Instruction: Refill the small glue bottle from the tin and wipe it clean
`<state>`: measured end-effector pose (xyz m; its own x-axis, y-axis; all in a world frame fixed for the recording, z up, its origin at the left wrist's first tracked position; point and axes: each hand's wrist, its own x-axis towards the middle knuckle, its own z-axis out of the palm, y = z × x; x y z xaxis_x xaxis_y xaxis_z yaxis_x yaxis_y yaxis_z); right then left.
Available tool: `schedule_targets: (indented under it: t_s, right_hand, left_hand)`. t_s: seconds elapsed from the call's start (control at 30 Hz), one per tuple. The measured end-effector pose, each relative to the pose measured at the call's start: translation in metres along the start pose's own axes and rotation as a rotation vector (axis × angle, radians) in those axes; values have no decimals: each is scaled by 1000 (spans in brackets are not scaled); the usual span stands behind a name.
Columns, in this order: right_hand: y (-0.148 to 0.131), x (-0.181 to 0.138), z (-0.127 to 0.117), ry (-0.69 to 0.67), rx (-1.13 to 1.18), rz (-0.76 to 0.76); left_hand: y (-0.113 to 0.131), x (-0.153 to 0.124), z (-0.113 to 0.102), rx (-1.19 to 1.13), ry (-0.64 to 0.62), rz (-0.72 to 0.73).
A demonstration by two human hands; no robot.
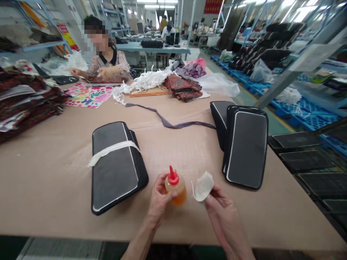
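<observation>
My left hand (159, 196) is wrapped round a clear squeeze bottle (176, 191) with a red nozzle cap and orange-amber liquid inside. To its right, my right hand (223, 213) pinches a small off-white piece of cloth (203, 186), with a thin thread hanging from its left side. Left of the bottle lies a stack of black rounded panels (115, 169) with a cream strip (115, 148) across the top. On the right are more black panels (247, 146) with white edge lines, stacked at an angle on one another.
A dark fabric strip (173, 125) snakes across the brown table (173, 148). Folded patterned cloth (184, 87) and white scraps (151, 81) lie at the far side, where a co-worker (112, 66) sits. A dark red fabric pile (27, 97) is at left; a metal post (287, 81) rises at right.
</observation>
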<state>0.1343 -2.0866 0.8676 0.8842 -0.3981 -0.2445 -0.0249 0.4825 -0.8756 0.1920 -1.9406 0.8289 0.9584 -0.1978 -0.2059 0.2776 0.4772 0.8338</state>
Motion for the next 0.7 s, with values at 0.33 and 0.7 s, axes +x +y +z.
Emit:
schedule_targets:
  t_s: [0.33, 0.7]
  right_hand:
    - [43, 84, -38, -27, -213, 77]
    - [66, 100, -31, -151, -227, 135]
  left_hand:
    - [-59, 38, 12, 184, 171, 180]
    - [-89, 26, 15, 280, 319, 177]
